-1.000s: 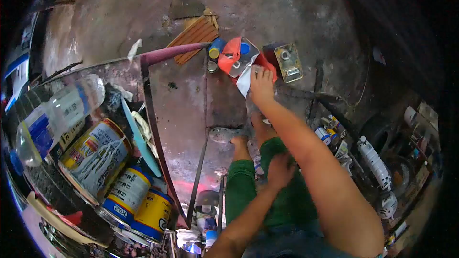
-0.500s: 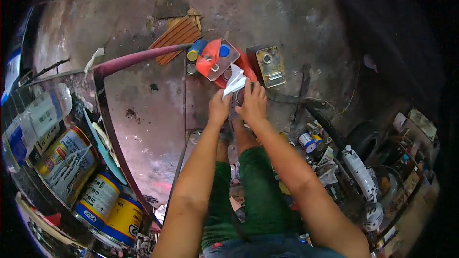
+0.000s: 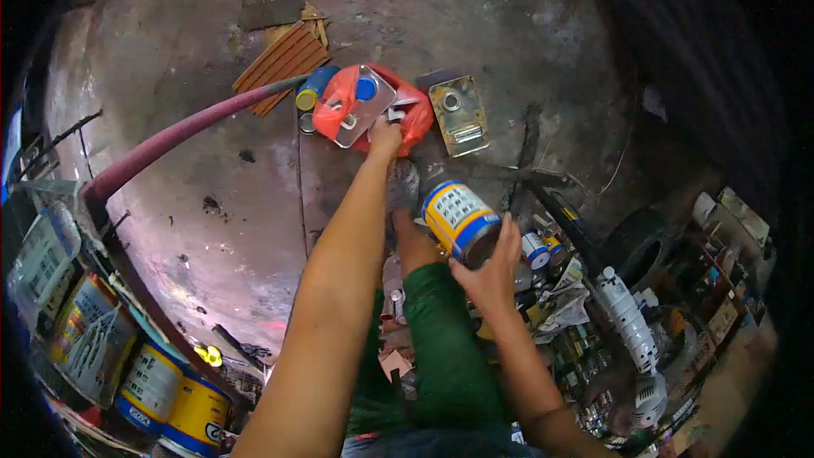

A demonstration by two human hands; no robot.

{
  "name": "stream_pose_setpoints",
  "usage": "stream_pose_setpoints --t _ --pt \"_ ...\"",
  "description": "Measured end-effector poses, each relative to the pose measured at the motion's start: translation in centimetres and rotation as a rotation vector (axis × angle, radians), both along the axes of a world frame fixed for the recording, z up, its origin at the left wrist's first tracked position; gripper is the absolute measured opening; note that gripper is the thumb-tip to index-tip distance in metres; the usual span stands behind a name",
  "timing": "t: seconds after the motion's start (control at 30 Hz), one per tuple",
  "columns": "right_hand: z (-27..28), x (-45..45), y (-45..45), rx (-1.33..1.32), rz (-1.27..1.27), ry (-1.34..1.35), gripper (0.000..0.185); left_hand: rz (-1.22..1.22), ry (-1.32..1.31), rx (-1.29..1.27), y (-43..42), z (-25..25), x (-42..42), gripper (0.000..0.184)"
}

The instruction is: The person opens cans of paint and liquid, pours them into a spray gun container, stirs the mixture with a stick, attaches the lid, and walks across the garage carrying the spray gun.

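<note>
My right hand (image 3: 492, 276) grips the lower end of a tilted yellow and blue paint can (image 3: 462, 219) with a white printed label. The can is held in the air near my right knee. My left hand (image 3: 386, 136) reaches to the mouth of a red plastic bag (image 3: 415, 123), fingers closed and partly hidden. A bit of white (image 3: 396, 114) shows at its fingertips; I cannot make out what it is. In the bag stands a metal rectangular can (image 3: 366, 119) with a blue cap (image 3: 366, 88).
A worn rectangular tin (image 3: 460, 117) stands right of the bag, a blue can with a yellow lid (image 3: 306, 100) left. A pink bar (image 3: 186, 131) crosses the left side. Large paint cans (image 3: 153, 386) fill the lower left; a white power tool (image 3: 629, 318) and clutter lie right.
Both hands were together on a white sheet by the bag. Now my right hand has swung down and right with a paint can; my left has moved to the bag's mouth.
</note>
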State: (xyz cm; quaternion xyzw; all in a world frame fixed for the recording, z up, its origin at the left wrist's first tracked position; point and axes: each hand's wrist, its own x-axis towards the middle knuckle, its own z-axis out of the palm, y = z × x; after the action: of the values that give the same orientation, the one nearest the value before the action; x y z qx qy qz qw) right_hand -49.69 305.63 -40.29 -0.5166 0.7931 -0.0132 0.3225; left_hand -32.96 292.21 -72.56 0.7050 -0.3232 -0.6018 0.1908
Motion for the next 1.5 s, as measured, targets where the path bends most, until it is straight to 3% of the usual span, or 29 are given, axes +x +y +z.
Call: stream_pose_setpoints --t 0.17,0.27,0.37,0.43,0.57,0.63,0.77,0.87,1.0,1.13,1.27,1.37,1.5 --pt "2.7 -0.6 1.8 0.023 -0.005 -0.034 0.121 -0.252 -0.126 0.122 0.0 0.6 -1.3 0.05" --pt "4.0 -0.3 3.0 0.042 0.017 -0.061 0.12 -0.455 -0.188 0.222 0.9 3.8 -1.0 0.058" --pt "5.4 0.5 3.2 0.071 0.098 -0.013 0.118 -0.582 -0.374 -0.168 2.6 11.2 0.7 0.061" --pt "7.3 1.4 2.5 0.046 0.166 -0.035 0.113 -0.454 -0.536 -0.356 5.1 14.8 1.8 0.062" --pt "13.2 3.8 1.3 -0.03 0.393 -0.042 0.11 -0.079 -0.436 -0.457 12.5 26.2 4.0 0.06" --pt "17.6 5.5 0.2 -0.043 0.481 -0.065 0.109 -0.148 -0.366 -0.396 18.2 31.0 6.0 0.057" --pt "26.7 9.9 0.5 -0.087 0.716 -0.222 0.105 -0.174 -0.236 -0.19 28.5 45.6 11.4 0.059" --pt "32.5 14.5 2.0 -0.075 0.949 -0.291 0.104 -0.1 -0.339 -0.174 36.8 51.2 14.9 0.064" --pt "35.3 20.8 6.5 -0.126 1.271 -0.372 0.106 0.148 -0.387 -0.077 42.5 57.0 18.4 0.072" --pt "36.1 27.7 11.4 -0.21 1.588 -0.368 0.102 0.359 -0.542 -0.183 46.3 57.8 20.3 0.08" --pt "36.3 33.0 15.2 -0.317 1.772 -0.289 0.106 0.526 -0.529 -0.289 47.5 58.1 23.1 0.083" --pt "35.6 35.7 16.6 -0.432 1.8 -0.236 0.107 0.578 -0.505 -0.29 48.6 56.3 25.0 0.084" --pt "35.6 38.3 17.9 -0.372 1.794 -0.05 0.108 0.558 -0.405 -0.394 48.4 56.8 26.8 0.085"
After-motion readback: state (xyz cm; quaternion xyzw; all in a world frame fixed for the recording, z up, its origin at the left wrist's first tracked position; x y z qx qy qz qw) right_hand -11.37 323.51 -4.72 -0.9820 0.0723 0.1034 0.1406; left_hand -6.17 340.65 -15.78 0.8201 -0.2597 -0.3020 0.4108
